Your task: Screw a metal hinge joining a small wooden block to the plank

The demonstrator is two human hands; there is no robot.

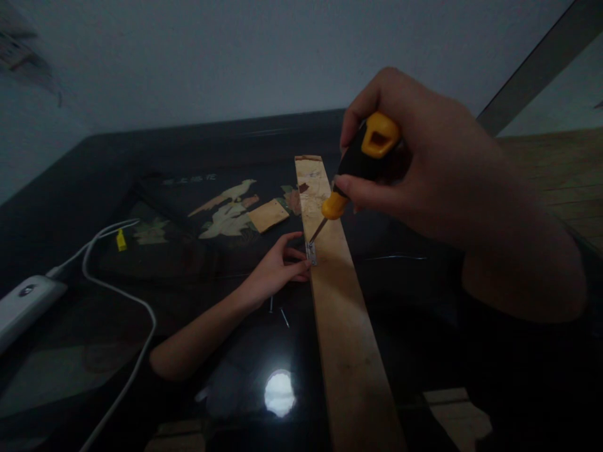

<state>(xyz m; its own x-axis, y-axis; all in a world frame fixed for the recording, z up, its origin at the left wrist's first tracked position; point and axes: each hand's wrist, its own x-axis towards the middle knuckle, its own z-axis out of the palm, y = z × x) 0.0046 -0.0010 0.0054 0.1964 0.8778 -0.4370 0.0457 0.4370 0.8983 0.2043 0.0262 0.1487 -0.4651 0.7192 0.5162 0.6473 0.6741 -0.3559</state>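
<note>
A long wooden board (346, 314) lies lengthwise on the dark glossy table. At its left edge sits a small metal hinge (312, 254) with holes. My left hand (282, 260) is closed at that edge, thumb and fingers gripping about the hinge; part of the hinge is hidden by the fingers. Above the board, my right hand (405, 150) is wrapped round the yellow and black handle of a screwdriver (334, 204). The screwdriver tilts down to the left, its tip at the upper end of the hinge. Whether a screw sits under the tip is too small to tell.
Two loose screws (284, 317) lie left of the board, below my left wrist. A thin wooden piece (268, 216) rests farther back. At the left are a white power strip (32, 301), its white cable (127, 296) and a yellow tag (121, 240). A wall (211, 69) stands behind.
</note>
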